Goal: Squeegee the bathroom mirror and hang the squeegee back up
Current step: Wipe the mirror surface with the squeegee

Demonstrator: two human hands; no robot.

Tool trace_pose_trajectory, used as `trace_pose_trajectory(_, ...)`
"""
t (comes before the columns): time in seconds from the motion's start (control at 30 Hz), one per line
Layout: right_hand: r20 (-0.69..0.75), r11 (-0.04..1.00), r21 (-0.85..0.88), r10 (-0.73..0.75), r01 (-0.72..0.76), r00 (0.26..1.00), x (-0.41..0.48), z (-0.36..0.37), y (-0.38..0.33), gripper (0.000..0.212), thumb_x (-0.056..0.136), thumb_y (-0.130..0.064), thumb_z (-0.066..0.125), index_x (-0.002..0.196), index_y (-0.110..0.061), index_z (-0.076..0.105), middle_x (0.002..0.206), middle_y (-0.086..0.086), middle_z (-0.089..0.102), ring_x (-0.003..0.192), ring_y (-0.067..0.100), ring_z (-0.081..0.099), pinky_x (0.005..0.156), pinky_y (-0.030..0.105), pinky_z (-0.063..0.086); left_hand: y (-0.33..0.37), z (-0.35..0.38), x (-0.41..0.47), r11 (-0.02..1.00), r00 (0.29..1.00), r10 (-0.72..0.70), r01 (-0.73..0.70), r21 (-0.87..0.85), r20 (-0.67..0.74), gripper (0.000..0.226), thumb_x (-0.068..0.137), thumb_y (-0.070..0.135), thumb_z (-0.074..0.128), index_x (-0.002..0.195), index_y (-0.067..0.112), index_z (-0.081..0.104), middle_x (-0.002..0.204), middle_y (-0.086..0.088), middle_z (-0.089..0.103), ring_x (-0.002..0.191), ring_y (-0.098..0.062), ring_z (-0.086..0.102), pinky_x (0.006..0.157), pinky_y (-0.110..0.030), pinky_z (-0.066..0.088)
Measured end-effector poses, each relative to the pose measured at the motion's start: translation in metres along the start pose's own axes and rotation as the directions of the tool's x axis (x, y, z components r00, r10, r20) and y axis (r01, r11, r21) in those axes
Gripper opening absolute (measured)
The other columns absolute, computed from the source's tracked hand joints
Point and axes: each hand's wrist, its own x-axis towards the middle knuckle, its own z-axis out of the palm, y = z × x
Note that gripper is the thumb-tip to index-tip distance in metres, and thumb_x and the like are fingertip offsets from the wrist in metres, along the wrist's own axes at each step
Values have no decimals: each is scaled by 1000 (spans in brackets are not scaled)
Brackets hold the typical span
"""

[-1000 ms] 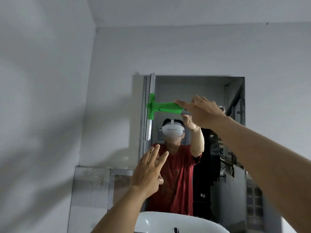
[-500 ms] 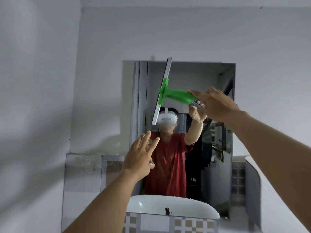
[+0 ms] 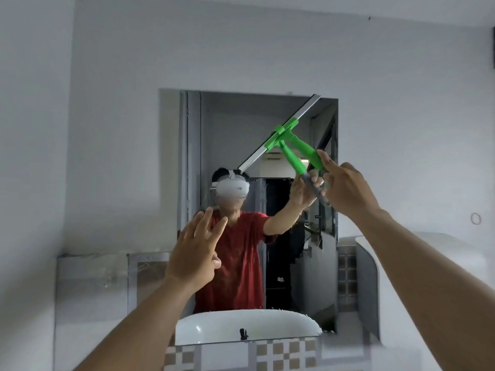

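The right hand (image 3: 345,188) gripped the green squeegee (image 3: 290,137) at the mirror (image 3: 230,124) upper right, wiping unfinished, hanging undone; the left hand (image 3: 195,253) hovered released

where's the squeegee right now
In the head view the green squeegee is up against the mirror's upper right corner, blade tilted, held by the right hand.
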Motion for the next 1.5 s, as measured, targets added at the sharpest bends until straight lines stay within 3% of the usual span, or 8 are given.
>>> trace_pose_trajectory(0.2,-31,971,213,120,-110,992,-33,27,-20,66,98,-9,50,155,-31,24,104,14,58,82,28,61,73,45,57,4,-5,0,1000,999,20,-20,21,-25,106,61,20,93,154,16,41,160,-21,36,146,-44,37,112,-53,40)
trace_pose_trajectory(0.37,-36,941,271,221,-203,975,-62,52,-34,73,97,-9,54,158,-27,17,76,-4,46,79,20,48,60,28,37,1,-4,1,992,999,53,-51,112,-8,94,72,32,82,155,15,40,164,-24,30,150,-43,30,119,-54,35)
trace_pose_trajectory(0.63,99,868,356,333,-346,938,-111,72,-58,84,93,-17,55,158,-29,3,97,8,61,81,22,57,66,36,45,-7,13,-37,998,997,33,-29,51,-75,76,84,28,79,150,10,48,157,-23,41,142,-41,42,114,-52,44)
trace_pose_trajectory(0.8,155,736,512,428,-443,890,-130,95,-102,77,99,-21,43,156,-33,-8,98,9,63,80,21,61,74,49,56,-16,32,-58,999,998,15,-14,-30,54,94,84,25,79,161,15,26,168,-20,21,153,-40,25,117,-50,41)
trace_pose_trajectory(0.93,217,580,658,464,-480,859,-137,111,-148,82,98,-13,43,155,-35,-12,113,5,62,94,16,63,77,34,54,-16,33,-61,999,998,5,-3,-48,60,99,80,21,84,160,14,27,168,-20,18,155,-37,20,119,-43,36)
trace_pose_trajectory(1.1,222,710,587,320,-389,921,-147,123,-189,69,104,-23,36,155,-31,-10,140,15,52,106,26,63,83,41,55,-22,35,-72,999,998,33,-32,-22,52,103,73,27,90,157,9,32,162,-23,34,147,-40,39,108,-47,51)
trace_pose_trajectory(1.27,143,906,382,137,-182,980,-148,122,-187,72,101,-20,42,158,-29,-2,156,7,35,97,23,66,56,36,55,-25,42,-84,997,996,75,-76,15,55,108,73,34,90,158,6,30,165,-20,26,151,-34,26,114,-41,37)
trace_pose_trajectory(1.5,146,998,9,-62,61,987,-134,95,-128,81,93,-11,53,157,-34,10,109,6,62,70,20,56,46,27,37,-26,47,-85,996,996,85,-85,-24,-12,96,68,15,91,151,6,45,158,-20,42,146,-36,40,98,-36,55)
